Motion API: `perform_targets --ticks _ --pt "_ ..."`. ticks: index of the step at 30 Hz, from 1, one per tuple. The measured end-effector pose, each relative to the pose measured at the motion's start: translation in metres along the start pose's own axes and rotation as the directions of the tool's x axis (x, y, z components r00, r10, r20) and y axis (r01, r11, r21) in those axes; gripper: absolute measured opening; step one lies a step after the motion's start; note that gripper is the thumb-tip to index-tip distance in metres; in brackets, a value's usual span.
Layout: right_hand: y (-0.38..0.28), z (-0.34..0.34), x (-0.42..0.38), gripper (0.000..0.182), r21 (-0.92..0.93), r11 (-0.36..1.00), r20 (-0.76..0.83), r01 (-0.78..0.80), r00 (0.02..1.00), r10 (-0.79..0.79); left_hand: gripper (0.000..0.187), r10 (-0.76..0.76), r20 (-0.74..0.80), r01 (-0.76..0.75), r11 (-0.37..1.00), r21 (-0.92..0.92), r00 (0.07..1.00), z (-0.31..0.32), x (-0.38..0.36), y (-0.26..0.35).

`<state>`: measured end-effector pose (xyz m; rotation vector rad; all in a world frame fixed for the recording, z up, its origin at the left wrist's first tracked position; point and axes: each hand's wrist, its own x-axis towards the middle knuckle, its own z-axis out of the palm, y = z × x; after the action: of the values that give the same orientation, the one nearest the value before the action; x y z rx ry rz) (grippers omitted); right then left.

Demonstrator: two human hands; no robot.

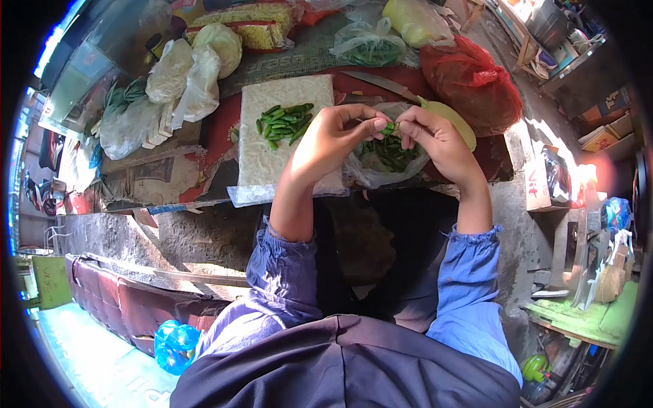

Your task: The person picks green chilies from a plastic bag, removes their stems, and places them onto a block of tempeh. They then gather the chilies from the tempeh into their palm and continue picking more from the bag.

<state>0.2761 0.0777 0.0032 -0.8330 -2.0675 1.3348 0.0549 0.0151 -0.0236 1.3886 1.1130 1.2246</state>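
My left hand [328, 141] pinches a small green chili [388, 128] between thumb and fingertips. Opposite it, my right hand [439, 139] is closed with its fingertips at the other end of the same chili; exactly what they grip there is partly hidden. Below both hands lies an open clear plastic bag [373, 178] with more green chilies [391, 155] inside. To the left, a pile of green chilies [282, 124] rests on a flat, pale plastic-wrapped slab [258, 170].
Behind my hands lies a knife [381, 84]. A red plastic bag [473, 88] sits at the right, near a yellow-green object [456, 122]. Bagged produce [170, 71], a cabbage [221, 49] and a bag of greens [371, 49] stand farther back. The table's front edge is close to my forearms.
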Motion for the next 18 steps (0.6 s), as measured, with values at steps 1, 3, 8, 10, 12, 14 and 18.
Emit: perform_targets --ticks 1,3,8,10,12,14,18 --pt "0.002 -0.002 0.0 0.017 0.034 0.999 0.013 -0.02 1.0 0.02 0.032 0.011 -0.002 -0.011 1.0 -0.012 1.0 0.001 0.0 -0.001" --pt "0.004 -0.004 0.0 0.017 -0.042 0.997 -0.02 -0.07 0.997 0.069 0.031 0.022 -0.061 -0.016 0.994 0.112 0.998 0.005 0.001 0.001" --pt "0.0 0.002 -0.004 0.015 -0.326 0.928 -0.142 -0.18 0.98 0.14 0.027 -0.027 -0.151 0.072 0.951 0.3 0.988 0.008 0.002 0.009" --pt "0.0 0.006 -0.006 0.019 -0.491 0.87 -0.176 -0.043 0.983 -0.051 0.025 0.006 -0.16 0.014 0.992 0.129 0.987 0.008 0.003 0.005" --pt "-0.003 0.006 -0.007 0.019 -0.559 0.829 -0.15 -0.012 0.985 -0.087 0.024 0.015 -0.167 -0.001 0.996 0.086 0.986 0.006 0.001 0.006" --pt "-0.006 0.006 -0.008 0.02 -0.623 0.782 -0.12 0.022 0.985 -0.124 0.023 0.024 -0.176 -0.017 0.999 0.042 0.984 0.004 -0.001 0.008" --pt "0.0 0.016 -0.012 0.015 -0.639 0.768 0.025 -0.048 0.996 0.084 0.022 0.032 -0.172 -0.041 0.998 -0.049 0.985 0.002 0.0 0.007"
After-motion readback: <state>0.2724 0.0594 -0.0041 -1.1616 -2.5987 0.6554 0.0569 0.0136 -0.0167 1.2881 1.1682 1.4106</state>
